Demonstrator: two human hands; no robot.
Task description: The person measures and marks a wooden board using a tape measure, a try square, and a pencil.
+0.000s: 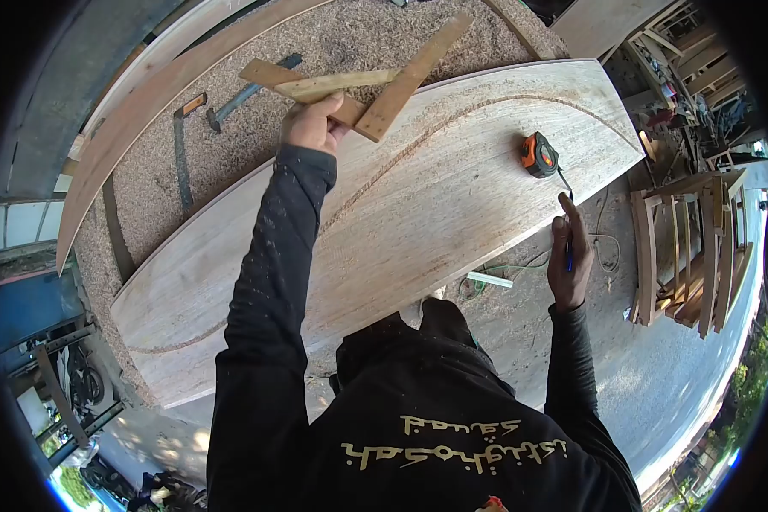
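Two hands noted: our left hand grips the wooden square at the board's far edge; right hand pinches a pen beside the tape measure.

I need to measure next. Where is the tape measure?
The orange tape measure lies on the wooden board near its right end, just beyond the right hand holding a pen.

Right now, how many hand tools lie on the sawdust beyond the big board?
2: a clamp with an orange handle at far left, and a bluish tool just right of it. Others may be hidden.
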